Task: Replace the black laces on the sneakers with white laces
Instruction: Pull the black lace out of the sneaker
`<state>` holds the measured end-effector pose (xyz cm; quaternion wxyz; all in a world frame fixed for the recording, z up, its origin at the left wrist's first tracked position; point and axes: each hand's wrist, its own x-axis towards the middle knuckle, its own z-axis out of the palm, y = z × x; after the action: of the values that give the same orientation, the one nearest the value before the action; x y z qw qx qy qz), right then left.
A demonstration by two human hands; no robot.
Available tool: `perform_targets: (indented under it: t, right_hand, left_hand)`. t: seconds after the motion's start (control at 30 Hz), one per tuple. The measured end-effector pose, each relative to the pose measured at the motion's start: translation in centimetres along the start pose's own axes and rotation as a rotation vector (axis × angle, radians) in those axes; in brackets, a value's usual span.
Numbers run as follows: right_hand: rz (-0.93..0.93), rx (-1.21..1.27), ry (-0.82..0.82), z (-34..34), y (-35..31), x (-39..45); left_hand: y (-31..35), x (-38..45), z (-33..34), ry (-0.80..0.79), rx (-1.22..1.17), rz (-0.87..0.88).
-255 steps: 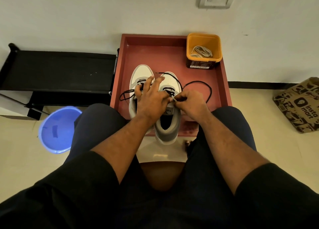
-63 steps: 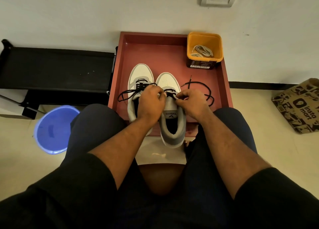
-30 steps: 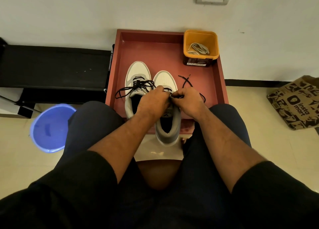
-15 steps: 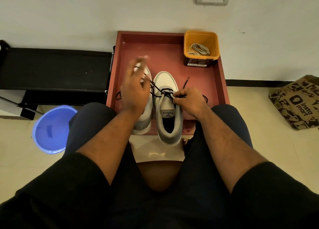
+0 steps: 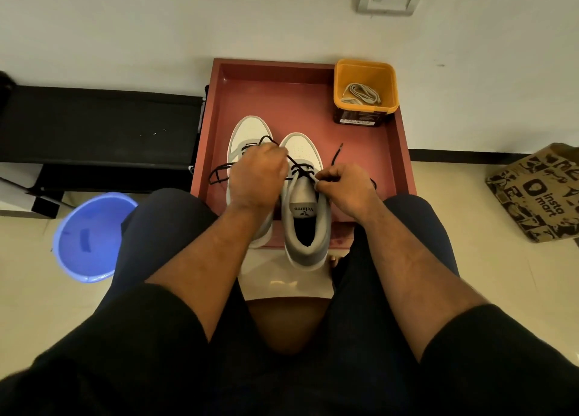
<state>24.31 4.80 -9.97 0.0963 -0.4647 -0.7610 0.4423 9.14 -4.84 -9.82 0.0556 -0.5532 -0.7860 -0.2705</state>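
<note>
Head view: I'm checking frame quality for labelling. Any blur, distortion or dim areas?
Head view: dim, warm light; wide-angle bending shows in the tilted red tray walls; both hands, left hand and right hand, look fairly sharp; black lace is readable; the lap is dark.

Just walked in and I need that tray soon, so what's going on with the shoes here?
A seated person is unlacing the right-hand white and grey sneaker in the red tray. The left hand and right hand each grip its black lace, which is only partly out. The other white and grey sneaker keeps its black lace too. The white laces lie unused in the yellow tub.
</note>
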Motion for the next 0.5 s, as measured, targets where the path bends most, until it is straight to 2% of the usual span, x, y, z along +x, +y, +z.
perform_targets:
  t: [0.1,0.13,0.2,0.27,0.33,0.4,0.5]
  right_hand:
    - [0.045,0.015,0.004,0.0,0.0,0.0]
    - [0.051,0.013,0.000,0.1,-0.1,0.0]
    - [0.052,0.000,-0.005,0.1,-0.2,-0.1]
    - [0.046,-0.007,-0.011,0.1,-0.4,-0.2]
    - [0.045,-0.006,-0.004,0.1,-0.6,-0.3]
    - [0.031,-0.019,0.012,0.1,-0.8,-0.3]
    - [-0.027,-0.102,0.036,0.4,-1.5,-0.7]
  left_hand:
    - [-1.8,0.8,-2.9,0.254,-0.131,-0.338]
    - [-2.5,1.0,-3.5,0.274,-0.125,-0.434]
    - [-3.1,1.2,-3.9,0.189,-0.080,-0.527]
    - [-2.8,1.1,-3.7,0.035,-0.003,-0.485]
    - [-1.7,0.9,-3.1,-0.061,0.074,-0.356]
    - [-0.1,0.5,-2.2,-0.169,0.028,-0.232]
    - [1.6,-0.5,-0.5,-0.431,-0.037,-0.178]
